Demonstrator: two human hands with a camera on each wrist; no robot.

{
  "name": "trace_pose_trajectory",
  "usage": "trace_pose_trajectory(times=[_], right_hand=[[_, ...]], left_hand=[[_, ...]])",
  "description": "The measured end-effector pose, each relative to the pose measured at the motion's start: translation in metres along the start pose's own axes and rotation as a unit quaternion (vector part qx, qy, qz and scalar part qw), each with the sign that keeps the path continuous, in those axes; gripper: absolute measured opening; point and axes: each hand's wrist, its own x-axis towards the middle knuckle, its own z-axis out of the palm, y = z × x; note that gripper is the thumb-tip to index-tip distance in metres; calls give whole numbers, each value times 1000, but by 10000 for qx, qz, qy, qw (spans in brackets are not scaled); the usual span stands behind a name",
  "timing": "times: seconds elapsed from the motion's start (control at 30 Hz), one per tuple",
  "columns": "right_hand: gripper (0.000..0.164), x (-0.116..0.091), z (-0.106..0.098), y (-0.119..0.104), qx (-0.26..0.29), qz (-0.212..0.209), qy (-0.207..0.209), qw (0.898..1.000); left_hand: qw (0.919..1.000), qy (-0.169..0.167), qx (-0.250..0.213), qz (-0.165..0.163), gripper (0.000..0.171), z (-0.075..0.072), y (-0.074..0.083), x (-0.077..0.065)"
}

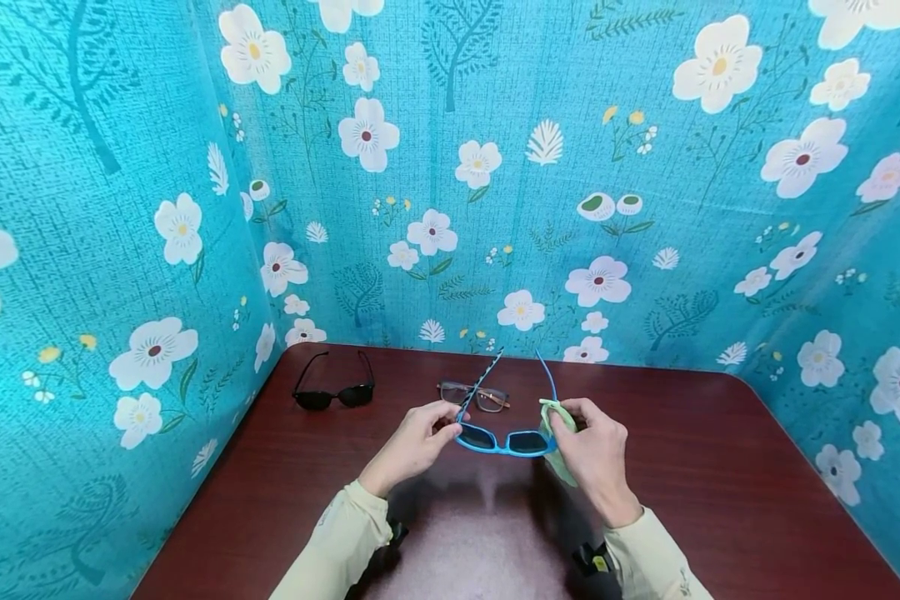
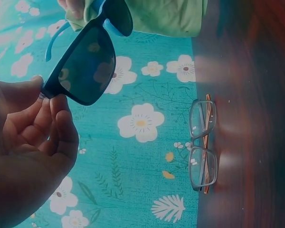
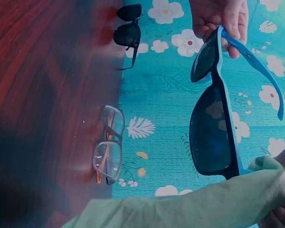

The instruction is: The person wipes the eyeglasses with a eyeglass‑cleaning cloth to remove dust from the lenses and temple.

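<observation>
A pair of blue sunglasses (image 1: 504, 442) with dark lenses is held up between both hands, its temples unfolded. My left hand (image 1: 420, 440) pinches the frame at its left hinge corner between thumb and fingers, plain in the left wrist view. At the other end, my right hand (image 1: 594, 446) grips a light green cloth (image 3: 194, 206) wrapped round the right hinge and temple. Part of that temple is hidden under the cloth. The cloth's loose end hangs below the right hand.
Clear-lensed eyeglasses (image 2: 203, 142) with orange-brown temples lie on the dark red-brown table (image 1: 720, 467), beyond the blue pair. Farther left stand black sunglasses (image 1: 334, 397), temples unfolded toward the back. A turquoise flowered curtain (image 1: 450, 275) encloses the table's back and sides.
</observation>
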Motion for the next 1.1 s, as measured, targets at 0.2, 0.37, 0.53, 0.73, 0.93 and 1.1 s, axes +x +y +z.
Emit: trace_pose_trajectory(times=[0.2, 0.37, 0.53, 0.73, 0.93, 1.1], right_hand=[[14, 5, -3, 0, 384, -139, 106, 9991], [12, 8, -8, -1, 765, 124, -146, 9969], [13, 11, -14, -1, 1347, 813, -668, 9853], [19, 15, -19, -2, 1758, 1288, -1027, 9706], [17, 17, -18, -1, 1511, 1206, -1002, 9760], [14, 19, -15, -1, 888, 870, -811, 9889]], left_hand=[[9998, -106, 41, 141, 16, 0, -1, -1], [9997, -205, 36, 82, 16, 1, -4, -1], [9997, -206, -96, -94, 16, 2, -5, 0], [9987, -329, -348, -179, 20, 2, -6, 0], [9983, -423, -374, -172, 19, 3, -8, -1], [9980, -570, -241, -126, 18, 4, -7, -2]])
